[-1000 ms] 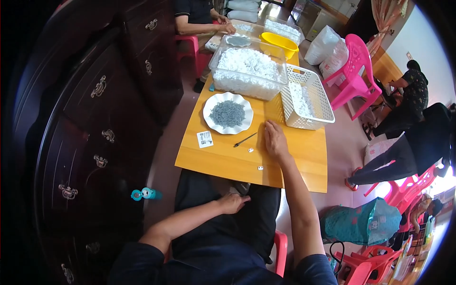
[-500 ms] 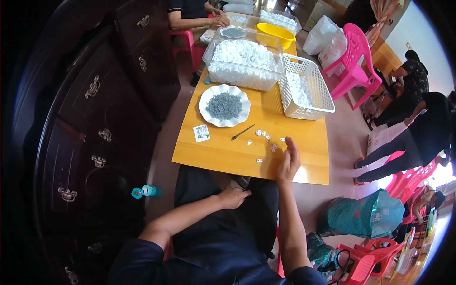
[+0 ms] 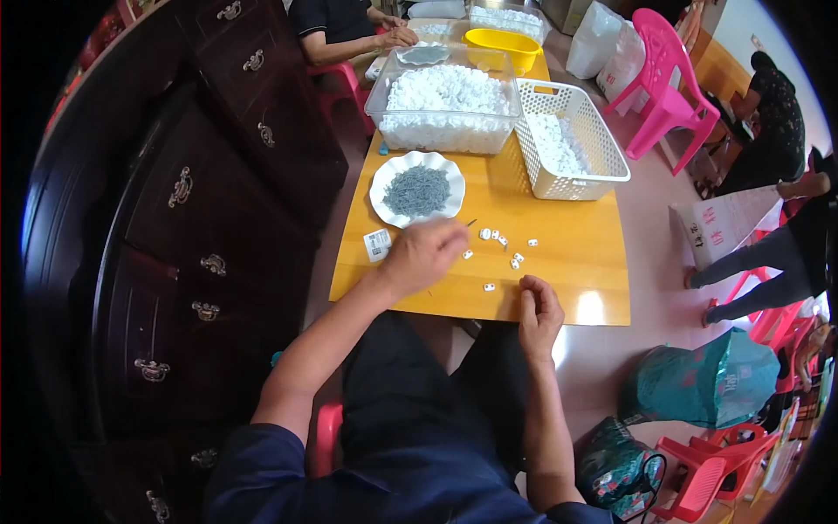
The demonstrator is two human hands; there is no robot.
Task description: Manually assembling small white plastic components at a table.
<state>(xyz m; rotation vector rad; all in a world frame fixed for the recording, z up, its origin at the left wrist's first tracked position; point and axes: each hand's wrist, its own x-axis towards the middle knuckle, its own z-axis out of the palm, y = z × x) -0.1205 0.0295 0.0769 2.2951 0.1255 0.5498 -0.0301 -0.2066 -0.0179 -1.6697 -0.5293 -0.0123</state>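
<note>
My left hand (image 3: 425, 253) is over the tabletop in front of a white scalloped plate (image 3: 380, 179) heaped with small grey screw-like pieces (image 3: 417, 191). Its fingers are curled and slightly blurred, and their contents are hidden. The thin dark end of a screwdriver-like tool (image 3: 472, 222) shows just past the fingers; the hand covers the rest. At the near table edge my right hand (image 3: 542, 316) is curled, thumb close to the fingers, with nothing recognisable in its grasp. Several small white plastic pieces (image 3: 489, 287) with dark spots lie between and beyond the hands.
A clear bin of white pieces (image 3: 449, 100) and a white perforated basket (image 3: 576, 188) stand farther back, near a yellow tub (image 3: 506, 44). A printed card (image 3: 377, 245) lies left. Another person (image 3: 336, 31) works at the far left. Dark drawers (image 3: 192, 253) border the left side; a teal bag (image 3: 698, 380) sits right.
My left hand has risen from my lap and reached over the table by the plate. The right hand has lowered slightly toward the table edge, its fingers more curled. The view has shifted a little.
</note>
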